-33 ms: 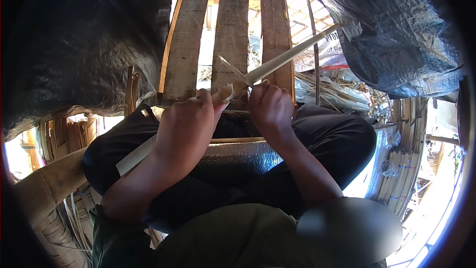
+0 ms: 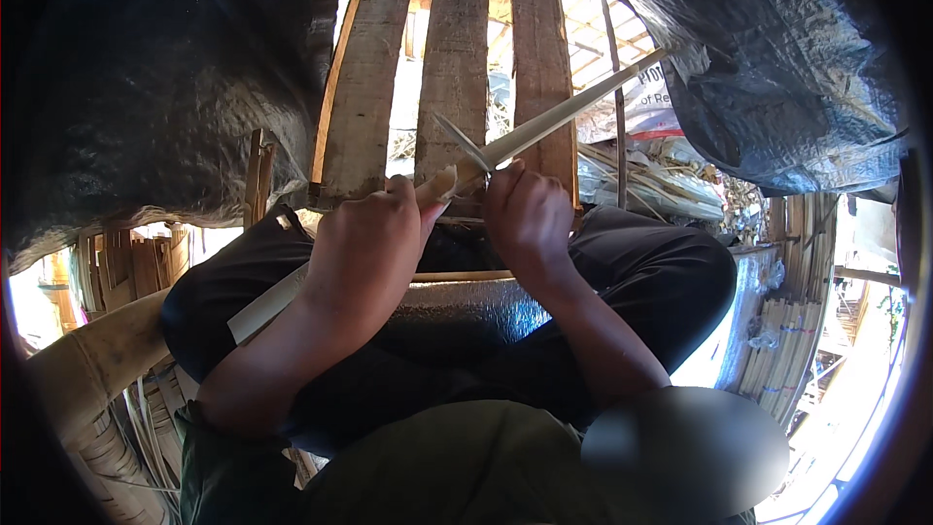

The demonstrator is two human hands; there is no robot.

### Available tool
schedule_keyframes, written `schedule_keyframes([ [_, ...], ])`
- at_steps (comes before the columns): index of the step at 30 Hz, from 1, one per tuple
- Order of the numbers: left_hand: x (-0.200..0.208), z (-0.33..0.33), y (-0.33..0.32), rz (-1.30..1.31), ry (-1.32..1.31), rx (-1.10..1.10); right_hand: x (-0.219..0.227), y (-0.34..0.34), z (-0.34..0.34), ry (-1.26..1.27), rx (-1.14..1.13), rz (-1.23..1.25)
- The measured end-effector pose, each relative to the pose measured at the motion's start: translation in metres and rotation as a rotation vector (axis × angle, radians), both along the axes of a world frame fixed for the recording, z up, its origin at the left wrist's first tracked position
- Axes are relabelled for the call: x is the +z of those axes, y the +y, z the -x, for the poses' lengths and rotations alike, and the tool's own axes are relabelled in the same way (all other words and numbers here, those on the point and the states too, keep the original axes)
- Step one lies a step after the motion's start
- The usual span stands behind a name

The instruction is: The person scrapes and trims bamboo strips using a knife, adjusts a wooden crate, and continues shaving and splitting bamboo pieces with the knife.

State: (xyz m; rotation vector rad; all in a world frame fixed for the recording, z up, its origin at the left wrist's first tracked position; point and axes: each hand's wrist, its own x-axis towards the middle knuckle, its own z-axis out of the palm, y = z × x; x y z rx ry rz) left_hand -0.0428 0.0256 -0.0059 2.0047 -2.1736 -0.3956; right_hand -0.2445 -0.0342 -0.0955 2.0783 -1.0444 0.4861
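Pale strip (image 2: 554, 122) slants over the slatted counter's (image 2: 452, 49) near end, likely light, stiff, sharp-edged; left hand (image 2: 369, 233) grips it, best held behind the knife (image 2: 461, 142) clenched in the right hand (image 2: 530, 214).

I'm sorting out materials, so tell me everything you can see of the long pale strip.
The long pale strip looks like split bamboo or wood, smooth and narrowing toward its upper-right end. It runs slantwise from beside the left forearm, through the left hand, past the planks toward the dark sheeting. The left hand is closed around it, hiding part of its length. A thin blade at the closed right hand crosses it; whether the edge bites in is unclear.
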Motion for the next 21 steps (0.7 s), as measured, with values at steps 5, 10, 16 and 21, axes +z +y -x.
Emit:
schedule_keyframes([
  [5,0.002,0.0,0.002,0.056,-0.107,-0.036,0.004,-0.011,-0.001,0.073,-0.053,0.16],
  [10,0.002,-0.003,0.002,0.004,0.002,-0.012,0.011,-0.009,-0.006,-0.099,0.089,0.043],
  [16,0.001,-0.004,0.003,0.056,-0.061,-0.039,0.01,-0.008,-0.001,0.044,-0.124,-0.039],
  [21,0.003,-0.008,0.0,-0.05,0.066,0.014,0.01,-0.002,-0.004,0.102,-0.004,0.031],
])
